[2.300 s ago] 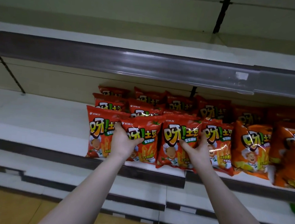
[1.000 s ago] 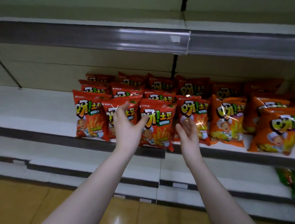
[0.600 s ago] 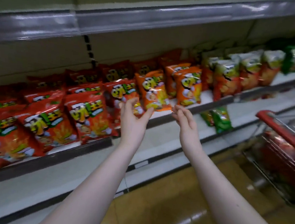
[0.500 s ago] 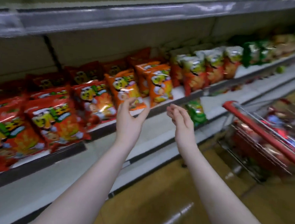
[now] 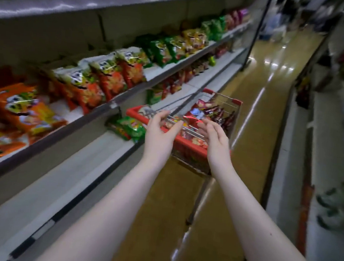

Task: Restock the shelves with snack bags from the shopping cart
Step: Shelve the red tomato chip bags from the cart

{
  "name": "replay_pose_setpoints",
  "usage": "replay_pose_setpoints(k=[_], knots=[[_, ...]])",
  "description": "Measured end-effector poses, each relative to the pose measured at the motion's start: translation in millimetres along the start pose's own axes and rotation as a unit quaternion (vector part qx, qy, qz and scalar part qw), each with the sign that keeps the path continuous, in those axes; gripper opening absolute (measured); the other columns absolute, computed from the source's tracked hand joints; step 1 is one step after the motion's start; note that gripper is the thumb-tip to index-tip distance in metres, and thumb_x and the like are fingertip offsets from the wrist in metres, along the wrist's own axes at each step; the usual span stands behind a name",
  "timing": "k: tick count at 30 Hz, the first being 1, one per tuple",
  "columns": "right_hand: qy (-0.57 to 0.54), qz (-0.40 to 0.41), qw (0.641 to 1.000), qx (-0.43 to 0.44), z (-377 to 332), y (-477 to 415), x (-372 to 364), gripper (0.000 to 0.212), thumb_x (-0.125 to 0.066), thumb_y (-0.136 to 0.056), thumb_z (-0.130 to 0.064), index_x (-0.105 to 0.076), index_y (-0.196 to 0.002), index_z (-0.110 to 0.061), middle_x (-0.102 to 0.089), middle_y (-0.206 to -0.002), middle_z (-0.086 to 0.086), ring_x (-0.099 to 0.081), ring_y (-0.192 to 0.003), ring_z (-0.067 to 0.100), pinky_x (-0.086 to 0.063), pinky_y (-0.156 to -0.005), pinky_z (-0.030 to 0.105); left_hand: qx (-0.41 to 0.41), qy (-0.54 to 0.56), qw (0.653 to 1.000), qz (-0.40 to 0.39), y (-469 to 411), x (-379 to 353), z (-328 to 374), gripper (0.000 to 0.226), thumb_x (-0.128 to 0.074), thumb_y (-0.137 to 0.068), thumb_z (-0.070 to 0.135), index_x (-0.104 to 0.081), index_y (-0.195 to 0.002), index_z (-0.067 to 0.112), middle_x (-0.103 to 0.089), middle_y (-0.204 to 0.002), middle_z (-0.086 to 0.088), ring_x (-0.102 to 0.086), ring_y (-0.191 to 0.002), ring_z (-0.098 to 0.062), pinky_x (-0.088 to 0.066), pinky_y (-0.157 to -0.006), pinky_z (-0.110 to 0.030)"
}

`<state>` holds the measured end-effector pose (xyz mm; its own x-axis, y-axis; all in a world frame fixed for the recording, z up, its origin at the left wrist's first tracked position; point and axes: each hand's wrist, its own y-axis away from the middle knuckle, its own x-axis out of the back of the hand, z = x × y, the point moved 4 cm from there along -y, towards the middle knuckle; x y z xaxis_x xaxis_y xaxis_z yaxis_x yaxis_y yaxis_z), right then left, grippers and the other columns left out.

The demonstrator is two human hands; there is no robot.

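A red wire shopping cart (image 5: 188,146) stands in the aisle ahead, holding several snack bags (image 5: 216,113) in red and dark wrappers. Both my arms reach out toward it. My left hand (image 5: 160,134) and my right hand (image 5: 216,137) hover just in front of the cart's near rim, palms facing each other, fingers relaxed and holding nothing. The stocked shelf (image 5: 98,111) runs along the left with orange bags (image 5: 19,106), white-and-red bags (image 5: 109,75) and green bags (image 5: 165,48) standing in rows.
A lower shelf (image 5: 63,175) carries a green bag (image 5: 131,128) near the cart. The yellow floor (image 5: 248,124) of the aisle stretches away to the right of the cart. Another shelf unit (image 5: 330,144) lines the right side. Blurred figures stand at the far end.
The view has swung right from the red bags on the shelf to the cart. Both hands let go of the shelved bags and now reach toward the cart, empty.
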<state>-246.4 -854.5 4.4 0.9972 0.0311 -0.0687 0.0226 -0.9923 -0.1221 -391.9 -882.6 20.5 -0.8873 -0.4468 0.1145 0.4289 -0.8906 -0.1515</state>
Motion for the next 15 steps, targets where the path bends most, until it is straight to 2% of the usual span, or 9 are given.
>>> replay_pose_setpoints(k=[2, 5, 8, 10, 13, 15], knots=[[-0.001, 0.005, 1.0, -0.012, 2, -13, 34, 0.021, -0.038, -0.102, -0.019, -0.056, -0.112, -0.017, -0.062, -0.11, 0.002, -0.06, -0.106, 0.012, -0.048, -0.081, 0.012, 0.006, 0.008, 1.0, -0.009, 1, -39, 6, 0.037, -0.07, -0.085, 0.022, -0.058, -0.12, 0.017, -0.058, -0.125, -0.001, -0.054, -0.116, -0.015, -0.045, -0.101, -0.035], [-0.011, -0.002, 0.999, -0.031, 9, -29, 65, 0.024, -0.037, -0.102, -0.022, -0.055, -0.117, -0.014, -0.062, -0.107, -0.002, -0.062, -0.088, -0.004, -0.046, -0.061, 0.005, 0.021, 0.027, 0.999, -0.027, -3, -73, 6, 0.029, -0.069, -0.085, 0.026, -0.057, -0.112, 0.028, -0.057, -0.123, 0.0, -0.055, -0.114, -0.013, -0.049, -0.098, -0.044], [0.003, 0.014, 0.999, -0.04, 20, -58, 98, 0.03, -0.037, -0.102, -0.024, -0.055, -0.122, -0.011, -0.063, -0.112, 0.001, -0.06, -0.103, 0.008, -0.045, -0.064, 0.004, 0.027, 0.023, 0.999, -0.035, -19, -116, 3, 0.032, -0.068, -0.078, 0.036, -0.056, -0.107, 0.035, -0.056, -0.125, 0.002, -0.054, -0.117, -0.013, -0.048, -0.098, -0.046], [0.006, 0.022, 0.999, -0.047, 31, -79, 111, 0.031, -0.037, -0.102, -0.024, -0.056, -0.123, -0.011, -0.063, -0.114, 0.003, -0.06, -0.106, 0.012, -0.045, -0.065, 0.004, 0.034, 0.025, 0.999, -0.033, -34, -135, -3, 0.034, -0.069, -0.079, 0.035, -0.057, -0.11, 0.031, -0.056, -0.126, 0.002, -0.054, -0.117, -0.013, -0.048, -0.099, -0.044], [0.015, 0.016, 0.998, -0.062, 46, -116, 125, 0.027, -0.036, -0.102, -0.024, -0.055, -0.118, -0.013, -0.064, -0.105, -0.002, -0.063, -0.094, 0.001, -0.044, -0.059, 0.003, 0.053, 0.029, 0.998, -0.028, -68, -163, -21, 0.03, -0.067, -0.088, 0.025, -0.056, -0.115, 0.024, -0.056, -0.127, -0.001, -0.054, -0.115, -0.014, -0.049, -0.097, -0.039], [0.026, 0.013, 0.997, -0.067, 55, -145, 128, 0.024, -0.036, -0.102, -0.024, -0.055, -0.115, -0.016, -0.064, -0.104, -0.003, -0.064, -0.085, -0.006, -0.047, -0.062, 0.006, 0.06, 0.032, 0.997, -0.02, -91, -179, -32, 0.026, -0.065, -0.089, 0.024, -0.056, -0.113, 0.025, -0.057, -0.125, 0.0, -0.054, -0.115, -0.016, -0.047, -0.099, -0.041]])
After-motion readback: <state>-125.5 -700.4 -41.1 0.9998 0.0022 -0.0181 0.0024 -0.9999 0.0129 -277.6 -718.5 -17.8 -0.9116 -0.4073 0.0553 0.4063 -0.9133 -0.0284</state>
